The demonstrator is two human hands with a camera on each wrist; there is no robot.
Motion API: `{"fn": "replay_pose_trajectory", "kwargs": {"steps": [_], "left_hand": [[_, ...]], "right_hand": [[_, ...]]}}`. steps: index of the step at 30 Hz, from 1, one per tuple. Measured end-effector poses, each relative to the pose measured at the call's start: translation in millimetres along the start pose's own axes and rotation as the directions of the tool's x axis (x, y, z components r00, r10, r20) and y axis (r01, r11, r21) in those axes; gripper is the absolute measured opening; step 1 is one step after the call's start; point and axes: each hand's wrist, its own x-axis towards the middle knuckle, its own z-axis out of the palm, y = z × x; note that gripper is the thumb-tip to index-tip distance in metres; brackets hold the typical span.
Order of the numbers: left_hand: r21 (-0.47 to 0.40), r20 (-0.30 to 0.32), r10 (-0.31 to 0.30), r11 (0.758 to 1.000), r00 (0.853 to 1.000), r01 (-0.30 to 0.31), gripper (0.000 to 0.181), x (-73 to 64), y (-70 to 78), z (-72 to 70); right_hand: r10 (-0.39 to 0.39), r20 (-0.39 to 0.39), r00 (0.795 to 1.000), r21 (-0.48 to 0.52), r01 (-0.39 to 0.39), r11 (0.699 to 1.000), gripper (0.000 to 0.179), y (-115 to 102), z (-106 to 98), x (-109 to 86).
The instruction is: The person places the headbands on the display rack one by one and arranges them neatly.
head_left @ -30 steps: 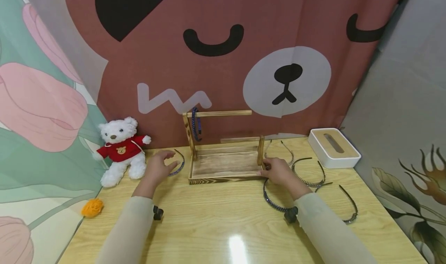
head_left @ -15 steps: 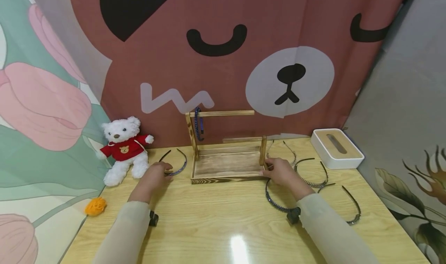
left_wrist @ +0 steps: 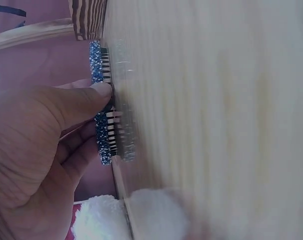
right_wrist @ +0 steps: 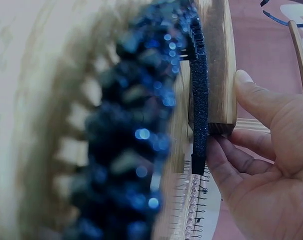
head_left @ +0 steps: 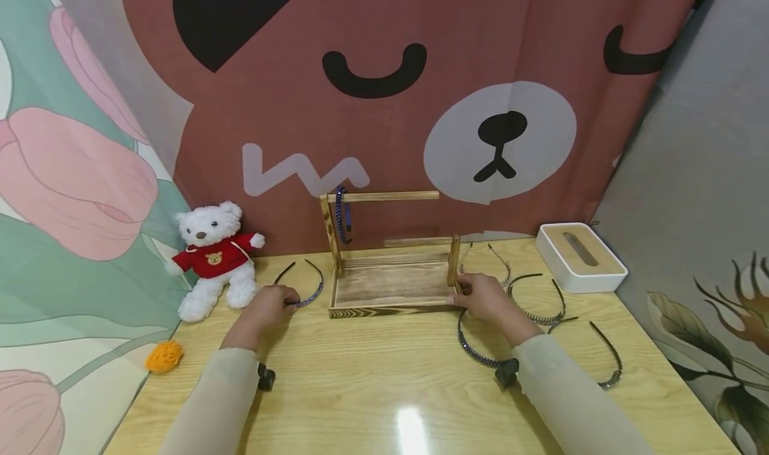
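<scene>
My left hand (head_left: 267, 308) pinches the front of a glittery blue headband (head_left: 314, 296), left of a wooden display stand (head_left: 384, 311). In the left wrist view the thumb lies over the middle of the headband (left_wrist: 103, 142), hiding part of its toothed band. On the stand's top bar hangs another blue headband (head_left: 340, 216), at the left end. My right hand (head_left: 485, 303) grips the stand's right front corner; the right wrist view has the thumb and fingers around the wooden edge (right_wrist: 221, 75). Right by this hand lies a dark beaded headband (head_left: 474, 353), large and blurred in the right wrist view.
More headbands lie to the right, including a dark one (head_left: 545, 320) and another (head_left: 614, 373) partly behind the forearm. A white box with a wooden lid (head_left: 579, 255) stands back right. At left are a white teddy bear (head_left: 214, 258) and an orange yarn ball (head_left: 164, 356).
My left hand has lowered from above the left headband to its front and now pinches it. The right hand stays at the stand's corner. The view has shifted slightly.
</scene>
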Motion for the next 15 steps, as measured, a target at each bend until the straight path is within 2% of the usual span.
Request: {"fn": "replay_pose_trajectory", "kwargs": {"steps": [4,8,12,15], "left_hand": [[0.01,0.0,0.01,1.0,1.0,-0.01,0.011,-3.0,4.9,-2.4],[-0.013,-0.032,0.001,1.0,0.999,-0.002,0.009,-6.4,8.0,-4.6],[-0.11,-0.07,-0.044,0.993,0.997,0.036,0.009,-9.9,9.0,-6.2],[-0.219,-0.106,-0.103,0.973,0.989,0.078,0.015,-11.5,9.5,-7.4]], "right_hand": [[-0.005,-0.001,1.0,0.006,0.005,1.0,0.06,-1,-1,-0.5],[-0.004,-0.002,1.0,0.008,0.004,1.0,0.062,-2,-1,-1.2],[0.007,0.003,1.0,0.004,-0.007,1.0,0.064,-2,0,-1.3],[0.011,0.001,1.0,0.001,-0.011,1.0,0.064,-1,0,-1.2]]}}
